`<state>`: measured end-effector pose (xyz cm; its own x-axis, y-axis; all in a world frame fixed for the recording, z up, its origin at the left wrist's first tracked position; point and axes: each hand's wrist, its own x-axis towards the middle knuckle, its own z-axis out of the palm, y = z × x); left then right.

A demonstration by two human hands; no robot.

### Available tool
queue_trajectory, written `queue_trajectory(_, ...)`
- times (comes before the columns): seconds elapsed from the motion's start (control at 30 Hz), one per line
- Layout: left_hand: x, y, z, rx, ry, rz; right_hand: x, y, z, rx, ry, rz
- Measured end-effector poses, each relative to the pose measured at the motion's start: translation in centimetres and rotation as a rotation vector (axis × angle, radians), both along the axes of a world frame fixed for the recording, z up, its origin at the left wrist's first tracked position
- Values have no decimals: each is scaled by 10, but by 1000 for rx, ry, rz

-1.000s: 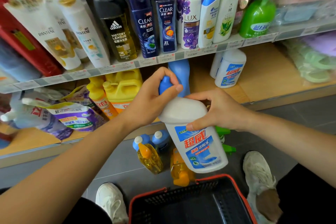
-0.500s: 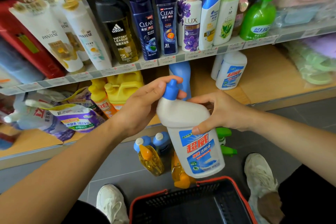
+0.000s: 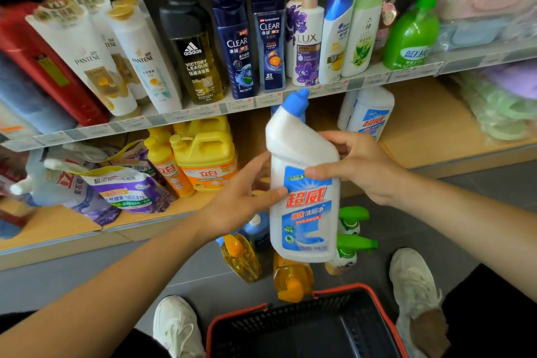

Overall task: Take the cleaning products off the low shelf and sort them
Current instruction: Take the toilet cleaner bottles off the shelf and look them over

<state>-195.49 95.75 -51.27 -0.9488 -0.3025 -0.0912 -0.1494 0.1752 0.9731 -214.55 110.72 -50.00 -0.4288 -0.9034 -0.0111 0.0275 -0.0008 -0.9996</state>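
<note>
Two hands, left hand (image 3: 244, 200) and right hand (image 3: 363, 168), grip a white bottle (image 3: 305, 227) labelled 超威, with PANTENE (image 3: 87, 58), adidas VICTORY LEAGUE (image 3: 196, 61), CLEAR (image 3: 236, 46) and LUX (image 3: 308, 43) bottles shelved behind.

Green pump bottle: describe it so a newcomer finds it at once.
On the upper shelf stands a row of toiletry bottles. At the row's right end, past a white bottle with a pale green cap, stands the green pump bottle. It alone has a bright green body and pump top.

Bottle (image 3: 305, 221) between left hand (image 3: 241, 200) and right hand (image 3: 363, 166): smooth matt plastic, glossy label. Shelf board (image 3: 430, 125) beyond right hand: matt wood. Basket (image 3: 290, 317) below hands: rigid plastic mesh, matt.
</note>
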Motion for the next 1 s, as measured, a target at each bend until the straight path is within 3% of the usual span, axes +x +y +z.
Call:
queue_trajectory(0.23, 13, 9, -29, 61, -141, -34, -8, -4, 10, -21, -133, -163)
queue_trajectory(0.47, 11, 9, -26, 283, 22, 275, -18, -3, 9, 10, -65, -354)
queue_trajectory(0.53, 10, 0, -15, 212, 70, 349, -19, 0, 7, 116, 10, -375)
queue_trajectory(0.6, 10, -9, -6, 43, 72, 437, -20, 4, 7, 279, 284, -380)
queue_trajectory(0.67, 10, -17, 0, -69, 66, 484, -27, 9, 8, 376, 806, -420)
queue_trajectory(0.7, 10, -19, 3, -101, 62, 486, -29, 11, 10, 343, 990, -460)
queue_trajectory(0.73, 10, -21, 5, -140, 54, 480, -28, 12, 13, 252, 1045, -467)
queue_trajectory(0.83, 9, -20, 10, -350, 7, 455, -24, 8, 16, 112, 1076, -193)
queue_trajectory(0.93, 6, -6, 17, -555, 7, 380, -13, -1, 6, 223, 1164, 122)
queue_trajectory(1.0, 3, 5, 22, -606, 44, 298, -8, -5, -2, 286, 1092, 248)
